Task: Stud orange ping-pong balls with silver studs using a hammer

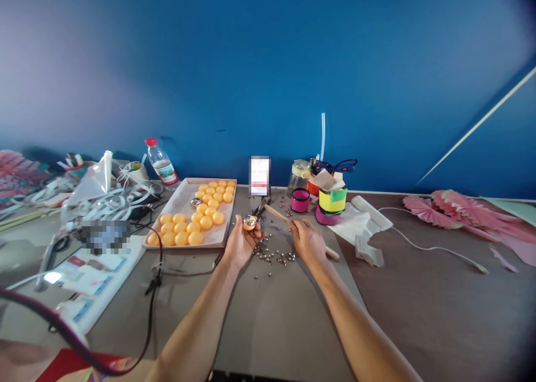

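Observation:
My left hand [240,242] is closed around an orange ball [250,226] whose upward-facing side shows shiny silver pieces; I cannot tell whether they lie inside it or are stuck on. A pale wooden stick [276,213] runs slantwise under my right hand [309,241], whose fingers are closed on it. The stick's far end points toward the left hand, beside a dark tool [260,208]. Small silver beads [274,256] lie scattered on the table between both hands. Left of them, a white tray [218,234] holds several orange balls [195,238] and one silver-covered piece [195,203].
A phone [259,175] stands against the blue wall. Toward the right are a magenta ring [300,200], a lidded jar [300,174], a yellow-banded container [332,200] and pink paper fans [444,209]. A water bottle [162,164], tangled cables [113,197] and a black cord [156,284] occupy the left.

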A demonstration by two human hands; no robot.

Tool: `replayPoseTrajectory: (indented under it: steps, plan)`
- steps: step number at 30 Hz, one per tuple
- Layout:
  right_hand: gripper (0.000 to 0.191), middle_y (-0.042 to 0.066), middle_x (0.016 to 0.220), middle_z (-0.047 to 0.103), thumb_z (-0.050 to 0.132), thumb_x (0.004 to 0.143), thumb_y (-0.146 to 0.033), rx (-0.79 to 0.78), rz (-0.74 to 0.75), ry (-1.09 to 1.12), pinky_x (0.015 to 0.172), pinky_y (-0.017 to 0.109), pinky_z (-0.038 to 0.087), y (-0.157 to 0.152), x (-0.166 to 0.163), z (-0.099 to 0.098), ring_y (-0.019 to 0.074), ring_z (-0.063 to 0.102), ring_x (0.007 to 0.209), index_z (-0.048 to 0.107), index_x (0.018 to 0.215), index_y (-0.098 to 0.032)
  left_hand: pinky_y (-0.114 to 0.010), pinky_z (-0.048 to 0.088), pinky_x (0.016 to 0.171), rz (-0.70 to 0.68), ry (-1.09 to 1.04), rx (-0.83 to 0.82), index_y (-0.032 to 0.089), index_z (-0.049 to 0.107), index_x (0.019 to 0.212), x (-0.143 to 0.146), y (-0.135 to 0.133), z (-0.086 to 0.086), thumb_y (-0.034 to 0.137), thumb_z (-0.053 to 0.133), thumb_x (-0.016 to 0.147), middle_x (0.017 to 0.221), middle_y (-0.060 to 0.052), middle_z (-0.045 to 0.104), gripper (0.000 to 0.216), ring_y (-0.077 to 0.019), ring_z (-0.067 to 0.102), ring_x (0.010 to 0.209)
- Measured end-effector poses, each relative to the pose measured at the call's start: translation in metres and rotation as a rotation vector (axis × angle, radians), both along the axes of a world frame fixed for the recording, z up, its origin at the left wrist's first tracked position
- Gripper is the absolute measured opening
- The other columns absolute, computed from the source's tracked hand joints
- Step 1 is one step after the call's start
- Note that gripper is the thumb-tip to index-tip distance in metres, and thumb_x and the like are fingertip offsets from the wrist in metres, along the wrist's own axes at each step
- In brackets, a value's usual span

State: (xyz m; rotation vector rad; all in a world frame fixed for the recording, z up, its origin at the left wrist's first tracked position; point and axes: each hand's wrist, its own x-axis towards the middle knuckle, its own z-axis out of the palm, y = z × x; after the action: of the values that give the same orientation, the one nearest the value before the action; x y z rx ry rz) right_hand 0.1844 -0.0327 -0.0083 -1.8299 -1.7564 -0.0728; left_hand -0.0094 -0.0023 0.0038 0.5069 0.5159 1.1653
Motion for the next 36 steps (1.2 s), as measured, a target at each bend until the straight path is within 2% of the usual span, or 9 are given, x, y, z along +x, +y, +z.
replayPoseTrajectory:
  steps: [4, 6, 9, 12, 17, 22, 27, 32, 36]
  plan:
    - [0.032, 0.01, 0.084, 0.064, 0.033, 0.096, -0.031, 0.247, 0.072, 0.114, 0.063, 0.027, 0.038, -0.005, -0.001, 0.007, 0.0182, 0.059, 0.073, 0.061, 0.089, -0.017, -0.031, 0.054, 0.069, 0.012, 0.002, -0.035, 0.012, 0.063, 0.08, 0.0, 0.0, 0.002, 0.051, 0.046, 0.089, 0.065, -0.004, 0.062, 0.044, -0.0102, 0.054, 0.05]
    - [0.034, 0.011, 0.085, 0.065, 0.031, 0.097, -0.031, 0.292, 0.145, 0.162, 0.065, 0.028, 0.04, -0.008, -0.003, 0.01, 0.0191, 0.06, 0.076, 0.061, 0.09, -0.017, -0.031, 0.054, 0.07, 0.015, 0.003, -0.046, 0.013, 0.063, 0.078, 0.0, 0.0, 0.003, 0.052, 0.047, 0.088, 0.063, -0.003, 0.061, 0.044, -0.0099, 0.053, 0.049]
    - [0.034, 0.01, 0.082, 0.065, 0.031, 0.096, -0.03, 0.201, 0.258, 0.144, 0.064, 0.028, 0.041, -0.01, -0.006, 0.009, 0.0187, 0.06, 0.073, 0.062, 0.09, -0.018, -0.032, 0.053, 0.07, 0.03, 0.009, -0.045, 0.013, 0.062, 0.074, 0.001, 0.0, 0.003, 0.052, 0.048, 0.087, 0.062, -0.003, 0.06, 0.044, -0.0094, 0.052, 0.048]
    - [0.032, 0.009, 0.077, 0.065, 0.034, 0.095, -0.03, 0.092, 0.283, 0.076, 0.062, 0.028, 0.04, -0.01, -0.008, 0.007, 0.018, 0.059, 0.068, 0.063, 0.085, -0.019, -0.032, 0.053, 0.068, 0.053, 0.019, -0.061, 0.014, 0.06, 0.069, 0.002, 0.0, 0.001, 0.051, 0.049, 0.087, 0.059, -0.002, 0.058, 0.042, -0.0092, 0.049, 0.046]
    - [0.032, 0.011, 0.086, 0.066, 0.032, 0.094, -0.029, 0.225, 0.259, 0.093, 0.067, 0.028, 0.042, -0.011, -0.008, 0.009, 0.0192, 0.06, 0.075, 0.062, 0.092, -0.018, -0.031, 0.052, 0.068, 0.103, -0.038, -0.025, 0.014, 0.058, 0.072, 0.0, 0.002, 0.001, 0.053, 0.049, 0.086, 0.062, -0.001, 0.059, 0.042, -0.0086, 0.048, 0.048]
    - [0.03, 0.008, 0.077, 0.065, 0.036, 0.094, -0.028, 0.143, 0.281, 0.014, 0.064, 0.026, 0.041, -0.011, -0.009, 0.008, 0.018, 0.06, 0.072, 0.063, 0.086, -0.018, -0.031, 0.052, 0.066, 0.152, -0.022, -0.091, 0.015, 0.056, 0.068, -0.001, 0.003, 0.003, 0.055, 0.048, 0.086, 0.056, 0.0, 0.056, 0.045, -0.0089, 0.046, 0.046]
    - [0.03, 0.01, 0.088, 0.066, 0.033, 0.094, -0.027, 0.241, 0.251, 0.081, 0.068, 0.026, 0.042, -0.011, -0.009, 0.005, 0.0184, 0.061, 0.079, 0.062, 0.094, -0.018, -0.031, 0.052, 0.066, 0.147, -0.012, -0.048, 0.015, 0.056, 0.07, 0.002, 0.001, 0.005, 0.055, 0.047, 0.086, 0.06, -0.001, 0.058, 0.044, -0.0088, 0.047, 0.047]
    - [0.028, 0.008, 0.08, 0.066, 0.038, 0.093, -0.027, 0.125, 0.242, 0.028, 0.063, 0.025, 0.04, -0.009, -0.01, 0.003, 0.0167, 0.06, 0.072, 0.064, 0.088, -0.018, -0.033, 0.052, 0.063, 0.175, 0.031, -0.084, 0.016, 0.054, 0.068, 0.003, 0.002, 0.002, 0.054, 0.047, 0.087, 0.055, 0.0, 0.055, 0.044, -0.0096, 0.045, 0.045]
    - [0.03, 0.008, 0.084, 0.066, 0.035, 0.094, -0.027, 0.25, 0.235, 0.1, 0.065, 0.024, 0.041, -0.009, -0.01, 0.005, 0.0165, 0.061, 0.075, 0.063, 0.091, -0.017, -0.032, 0.052, 0.064, 0.155, 0.02, -0.038, 0.015, 0.056, 0.071, 0.003, 0.002, 0.001, 0.053, 0.047, 0.087, 0.058, -0.001, 0.056, 0.042, -0.0097, 0.047, 0.046]
